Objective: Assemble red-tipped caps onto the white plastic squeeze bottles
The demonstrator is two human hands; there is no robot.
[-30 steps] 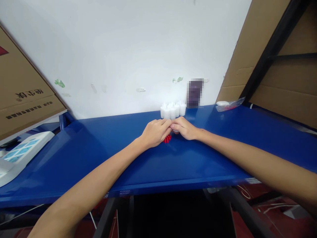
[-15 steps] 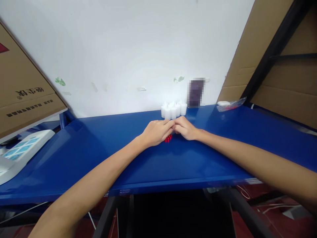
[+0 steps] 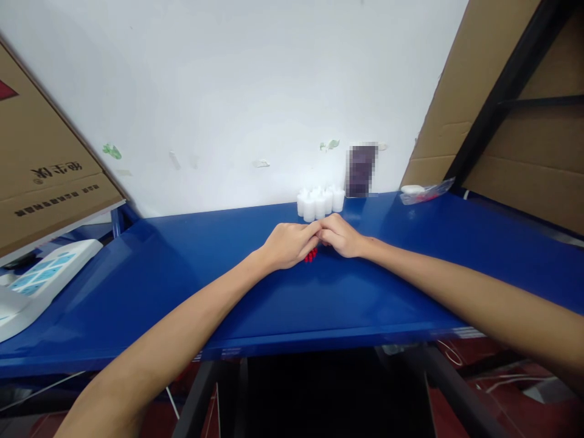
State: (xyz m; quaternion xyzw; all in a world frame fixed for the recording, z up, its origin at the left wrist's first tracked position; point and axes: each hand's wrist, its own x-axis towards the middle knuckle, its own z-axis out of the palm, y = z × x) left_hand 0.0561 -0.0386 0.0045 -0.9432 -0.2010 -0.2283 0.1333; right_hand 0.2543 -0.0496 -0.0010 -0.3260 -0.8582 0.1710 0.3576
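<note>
My left hand (image 3: 291, 244) and my right hand (image 3: 341, 236) meet over the middle of the blue table (image 3: 182, 267), their fingertips touching. The left fingers are pressed together and point right. On the right hand the fingers are curled inward. Whatever the fingertips hold, if anything, is hidden. A cluster of small red pieces (image 3: 311, 255) lies on the table just under my left hand, partly covered by it. Right behind the hands stands a tight group of several small white bottles (image 3: 314, 204) with narrow tops.
A white device with blue panels (image 3: 45, 274) lies at the left, below a cardboard box (image 3: 55, 164). Against the white wall (image 3: 205, 109) leans a pixelated dark rectangle (image 3: 361, 170). A clear plastic bag with something red (image 3: 426, 193) lies at the back right.
</note>
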